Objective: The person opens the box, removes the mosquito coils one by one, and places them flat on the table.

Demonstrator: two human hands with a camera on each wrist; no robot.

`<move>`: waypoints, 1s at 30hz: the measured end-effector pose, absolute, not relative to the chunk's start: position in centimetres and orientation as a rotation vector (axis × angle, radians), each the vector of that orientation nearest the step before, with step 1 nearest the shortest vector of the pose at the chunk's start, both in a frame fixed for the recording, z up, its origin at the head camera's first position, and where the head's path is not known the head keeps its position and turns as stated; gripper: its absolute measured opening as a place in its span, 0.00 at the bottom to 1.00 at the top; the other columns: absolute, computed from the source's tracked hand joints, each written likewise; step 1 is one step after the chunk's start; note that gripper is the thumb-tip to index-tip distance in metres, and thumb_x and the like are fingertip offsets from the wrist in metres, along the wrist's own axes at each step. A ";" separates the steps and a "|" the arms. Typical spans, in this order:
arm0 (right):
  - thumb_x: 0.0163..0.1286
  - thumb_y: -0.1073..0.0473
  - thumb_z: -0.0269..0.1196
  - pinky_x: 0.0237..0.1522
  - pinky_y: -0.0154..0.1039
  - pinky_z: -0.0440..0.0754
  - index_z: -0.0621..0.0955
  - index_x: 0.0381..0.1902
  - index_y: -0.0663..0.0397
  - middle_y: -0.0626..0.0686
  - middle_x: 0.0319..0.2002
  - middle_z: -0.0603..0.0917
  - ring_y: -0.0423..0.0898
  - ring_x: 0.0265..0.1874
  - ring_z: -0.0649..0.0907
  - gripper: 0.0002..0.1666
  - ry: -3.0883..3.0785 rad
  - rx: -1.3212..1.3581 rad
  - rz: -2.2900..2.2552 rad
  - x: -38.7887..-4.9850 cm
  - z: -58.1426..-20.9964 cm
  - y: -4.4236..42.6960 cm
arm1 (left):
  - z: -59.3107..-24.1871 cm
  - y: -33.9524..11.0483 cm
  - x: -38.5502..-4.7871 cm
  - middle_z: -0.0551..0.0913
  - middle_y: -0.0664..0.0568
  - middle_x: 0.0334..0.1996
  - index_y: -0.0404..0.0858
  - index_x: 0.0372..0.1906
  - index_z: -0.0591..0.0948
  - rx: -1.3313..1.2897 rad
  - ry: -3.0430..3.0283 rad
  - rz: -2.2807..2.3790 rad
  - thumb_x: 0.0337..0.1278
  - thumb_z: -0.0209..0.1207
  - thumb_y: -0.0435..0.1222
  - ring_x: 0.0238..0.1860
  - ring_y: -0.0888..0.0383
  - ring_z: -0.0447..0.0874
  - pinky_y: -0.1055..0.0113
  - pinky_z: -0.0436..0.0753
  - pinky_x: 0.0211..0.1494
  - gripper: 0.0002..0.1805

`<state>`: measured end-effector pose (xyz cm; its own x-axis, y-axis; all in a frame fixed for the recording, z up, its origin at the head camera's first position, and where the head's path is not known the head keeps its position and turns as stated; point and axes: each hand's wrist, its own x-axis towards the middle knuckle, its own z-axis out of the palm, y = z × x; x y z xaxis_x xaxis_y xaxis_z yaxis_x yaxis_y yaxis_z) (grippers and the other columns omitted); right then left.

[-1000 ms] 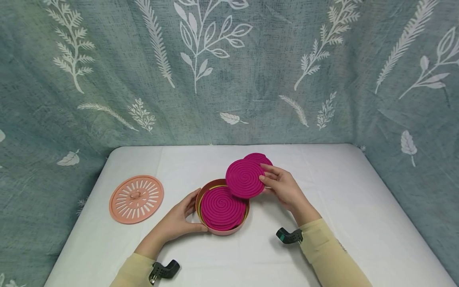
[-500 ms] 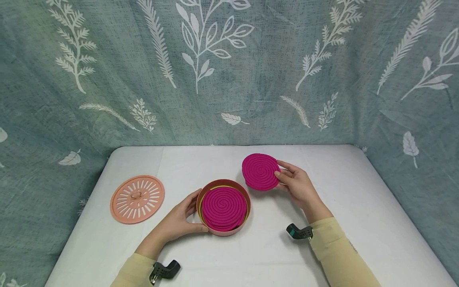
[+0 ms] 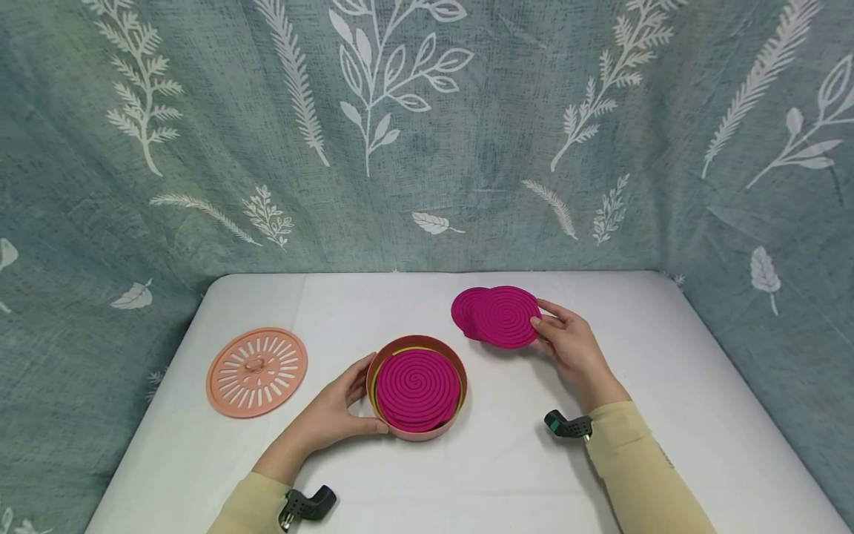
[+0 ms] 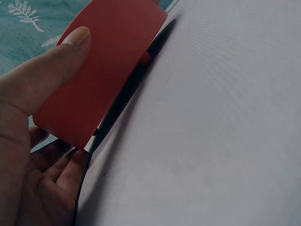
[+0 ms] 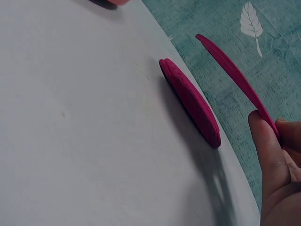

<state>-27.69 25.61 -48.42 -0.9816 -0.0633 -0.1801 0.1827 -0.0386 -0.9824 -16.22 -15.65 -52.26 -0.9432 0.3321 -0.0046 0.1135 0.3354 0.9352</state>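
My left hand (image 3: 340, 408) grips the near left side of a round pink container (image 3: 460, 419), thumb in front and fingers round its far left side. In the left wrist view, the thumb presses the container's red-looking outer wall (image 4: 103, 66). Inside lie magenta spiral coasters (image 3: 416, 389), with a yellow edge showing around them. My right hand (image 3: 574, 348) pinches one magenta spiral coaster (image 3: 507, 317) by its right edge between thumb and fingers. In the right wrist view, that coaster (image 5: 235, 73) is raised above a small stack of magenta coasters (image 5: 190, 101) lying on the table.
A slotted peach lid (image 3: 256, 371) with a small handle lies at the left. The white-covered table (image 3: 467, 489) ends at a leaf-patterned green-blue cloth (image 3: 494, 148) behind. Black wrist cameras (image 3: 567, 424) are worn on both forearms.
My right hand has carried the pinched coaster right and away from the container, past the coasters on the table, which now show to its left. My left hand stays on the container.
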 end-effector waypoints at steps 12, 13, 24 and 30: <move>0.74 0.64 0.59 0.35 0.34 0.89 0.60 0.76 0.59 0.51 0.40 0.83 0.39 0.30 0.85 0.36 2.034 0.170 -2.189 -28.8 -48.5 28.0 | -52.4 -15.6 -16.3 0.63 0.61 0.72 0.56 0.77 0.57 0.423 2.407 1.670 0.26 0.82 0.54 0.70 0.62 0.63 0.73 0.67 0.70 0.66; 0.74 0.64 0.59 0.35 0.34 0.89 0.60 0.76 0.59 0.51 0.40 0.83 0.39 0.30 0.85 0.36 2.032 0.183 -2.190 -28.9 -48.5 28.2 | -52.4 -15.6 -16.3 0.63 0.61 0.71 0.56 0.77 0.57 0.424 2.407 1.672 0.26 0.82 0.53 0.70 0.62 0.63 0.73 0.67 0.70 0.66; 0.74 0.62 0.60 0.37 0.34 0.88 0.61 0.76 0.55 0.52 0.43 0.80 0.38 0.33 0.84 0.37 2.083 0.313 -2.148 -29.9 -48.5 29.8 | -52.4 -15.6 -16.3 0.64 0.60 0.71 0.58 0.76 0.57 0.422 2.407 1.675 0.26 0.82 0.53 0.70 0.62 0.63 0.73 0.66 0.70 0.65; 0.74 0.64 0.59 0.40 0.34 0.88 0.60 0.77 0.53 0.51 0.43 0.79 0.37 0.35 0.83 0.37 2.064 0.380 -2.152 -30.1 -48.8 30.6 | -52.4 -15.7 -16.3 0.64 0.60 0.71 0.58 0.76 0.58 0.417 2.400 1.677 0.26 0.82 0.53 0.70 0.62 0.63 0.73 0.66 0.70 0.65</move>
<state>-30.13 30.62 -48.80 -0.9590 0.0761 -0.2729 0.2694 -0.0523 -0.9616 -16.26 -15.66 -52.42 -0.9437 0.3305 0.0100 0.1230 0.3229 0.9384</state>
